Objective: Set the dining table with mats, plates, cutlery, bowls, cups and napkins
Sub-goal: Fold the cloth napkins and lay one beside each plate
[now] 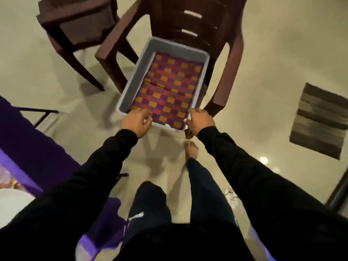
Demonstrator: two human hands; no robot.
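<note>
Grey plastic bin [131, 85] resting on the seat of a brown plastic chair [222, 59], holding checked woven mats [169, 87] folded flat. The left hand [136, 121] curls its fingers over the mats at the bin's near-left corner; the right hand [200, 120] grips the near-right rim. The mats look light, soft and floppy, best lifted by pinching a near edge or sliding fingers beneath the stack. How many mats lie stacked cannot be told. At far left, a purple-clothed table [28, 147] and 1 white plate [13, 206] are cut off.
</note>
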